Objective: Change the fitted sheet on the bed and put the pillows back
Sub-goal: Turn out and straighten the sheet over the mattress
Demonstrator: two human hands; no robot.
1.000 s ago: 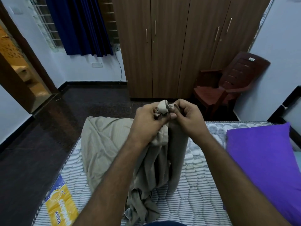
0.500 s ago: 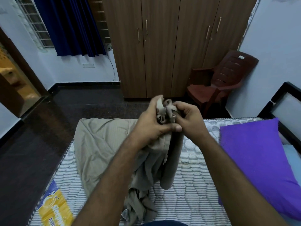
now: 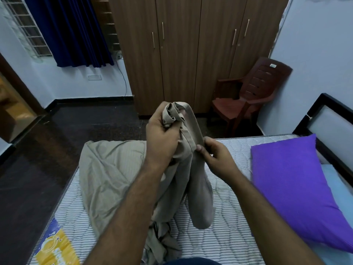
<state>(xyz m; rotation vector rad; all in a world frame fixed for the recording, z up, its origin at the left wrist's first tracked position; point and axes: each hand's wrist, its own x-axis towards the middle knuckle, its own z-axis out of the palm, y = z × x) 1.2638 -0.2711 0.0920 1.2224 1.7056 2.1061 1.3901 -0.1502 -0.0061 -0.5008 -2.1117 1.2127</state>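
A beige fitted sheet lies bunched on the bare striped mattress, with part of it lifted in front of me. My left hand grips a gathered wad of its hem at the top. My right hand pinches the hem lower down and to the right, so a band of edge runs between the two hands. A purple pillow rests on the mattress at the right, over a light blue one by the headboard.
A black-framed headboard stands at the right. A brown plastic chair sits in the corner beside the wooden wardrobe. Dark floor lies left of the bed, below a blue curtain. A yellow label marks the mattress corner.
My right hand has slid down and to the right along the hem, away from my left hand. My left hand has lifted the gathered wad slightly higher.
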